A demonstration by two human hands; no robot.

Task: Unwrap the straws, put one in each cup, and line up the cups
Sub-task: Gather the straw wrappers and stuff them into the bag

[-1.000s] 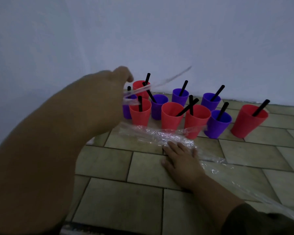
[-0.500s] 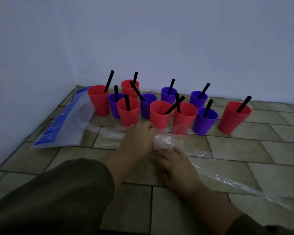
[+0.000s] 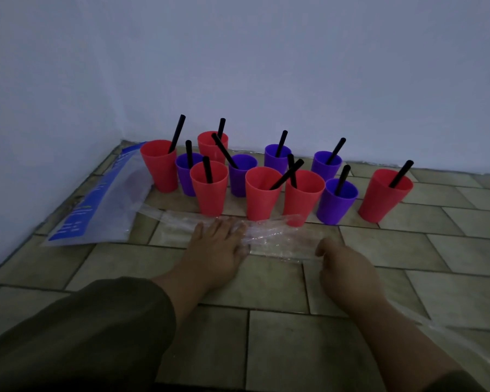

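**Tiled floor [image 3: 266, 335], corner view: loose wrap at the foot of the cups**

Pale walls [image 3: 266, 66] meet at the upper left of the frame. Red cups [image 3: 209, 193] and purple cups [image 3: 337, 206] stand in a loose cluster across the middle of the frame, in roughly two staggered ranks and not yet in one line. Each cup appears to hold one black straw [image 3: 176, 132]. A long strip of clear wrap [image 3: 277, 241] lies just below the front rank, and its upper edge overlaps the base of at least one red cup. A blue-printed bag [image 3: 91, 210] lies flat at the left.

The left hand [image 3: 215, 247] rests flat on the wrap with its fingers spread and straight. It presses down and grasps nothing. The right hand [image 3: 348, 267], lower right of centre, has its fingers curled and seems to pinch the near end of the wrap.

Likely hazards from here:
- A pull on the wrap may drag or tip the front cups, since the film touches their bases.
- The leaning straws put weight off centre, so a light knock could topple a cup into its neighbours.
- The two straws that cross at mid-frame could snag when those cups are moved apart.
- The slippery film may slide under a cup that is set down on it.
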